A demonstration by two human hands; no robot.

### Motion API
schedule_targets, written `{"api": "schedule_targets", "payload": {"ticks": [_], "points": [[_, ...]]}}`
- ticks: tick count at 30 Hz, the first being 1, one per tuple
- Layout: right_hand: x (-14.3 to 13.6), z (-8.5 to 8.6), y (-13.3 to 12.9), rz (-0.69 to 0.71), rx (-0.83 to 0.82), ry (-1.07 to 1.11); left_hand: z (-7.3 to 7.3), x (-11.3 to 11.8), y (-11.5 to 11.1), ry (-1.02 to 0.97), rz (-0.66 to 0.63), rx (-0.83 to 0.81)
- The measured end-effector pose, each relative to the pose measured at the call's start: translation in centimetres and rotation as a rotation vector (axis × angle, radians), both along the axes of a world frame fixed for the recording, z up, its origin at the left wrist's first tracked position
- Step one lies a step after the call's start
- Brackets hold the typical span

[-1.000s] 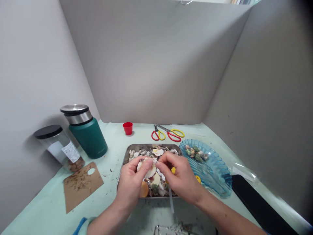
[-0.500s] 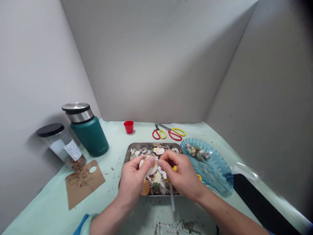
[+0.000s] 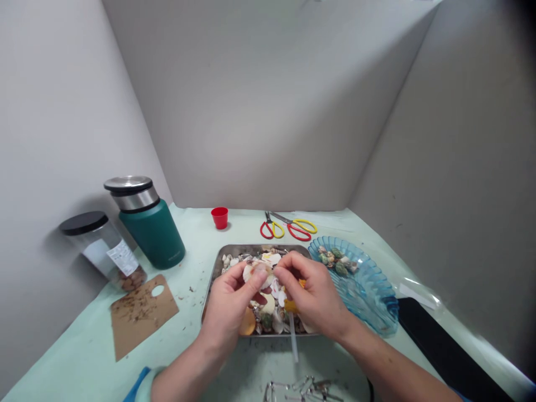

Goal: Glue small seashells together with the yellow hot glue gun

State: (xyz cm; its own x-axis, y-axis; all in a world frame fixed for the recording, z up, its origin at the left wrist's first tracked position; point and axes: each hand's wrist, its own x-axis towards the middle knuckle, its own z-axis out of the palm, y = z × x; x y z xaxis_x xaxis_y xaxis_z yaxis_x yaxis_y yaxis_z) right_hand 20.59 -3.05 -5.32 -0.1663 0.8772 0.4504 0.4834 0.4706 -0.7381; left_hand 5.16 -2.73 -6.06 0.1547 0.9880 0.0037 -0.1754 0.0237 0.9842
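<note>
My left hand (image 3: pixel 230 301) is closed on a pale fan-shaped seashell (image 3: pixel 252 274), thumb on its near face, above a metal tray (image 3: pixel 215 277) of mixed shells. Just right of the shell, my right hand (image 3: pixel 312 290) has thumb and forefinger pinched together by its edge. Whatever lies between those fingertips is too small to make out. Partly hidden under the right hand is a yellow object (image 3: pixel 290 305), and a translucent stick (image 3: pixel 293 338) juts over the tray's near rim below it. An orange shell (image 3: pixel 248 322) rests at the tray's near side.
A blue scalloped dish (image 3: pixel 368 290) with several small shells stands right of the tray. Scissors (image 3: pixel 301 228) and a red cup (image 3: pixel 220 218) lie behind. Leftward are a green bottle (image 3: pixel 153 234), a jar (image 3: pixel 106 251) and brown card (image 3: pixel 144 312). Metal pieces (image 3: pixel 304 389) lie in front.
The shell in my left hand has turned slightly and shifted a little to the right. My right hand has moved slightly, still pinched beside it, and more of the yellow object shows.
</note>
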Motion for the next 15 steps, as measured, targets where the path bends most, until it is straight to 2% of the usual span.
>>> {"api": "schedule_targets", "payload": {"ticks": [6,15], "points": [[-0.15,0.14,-0.1,0.012,0.055,-0.047,-0.03,0.07,0.02,-0.025,0.013,-0.032],[-0.2,0.22,-0.02,0.053,-0.008,-0.02,-0.37,-0.09,0.2,-0.123,-0.039,-0.068]]}}
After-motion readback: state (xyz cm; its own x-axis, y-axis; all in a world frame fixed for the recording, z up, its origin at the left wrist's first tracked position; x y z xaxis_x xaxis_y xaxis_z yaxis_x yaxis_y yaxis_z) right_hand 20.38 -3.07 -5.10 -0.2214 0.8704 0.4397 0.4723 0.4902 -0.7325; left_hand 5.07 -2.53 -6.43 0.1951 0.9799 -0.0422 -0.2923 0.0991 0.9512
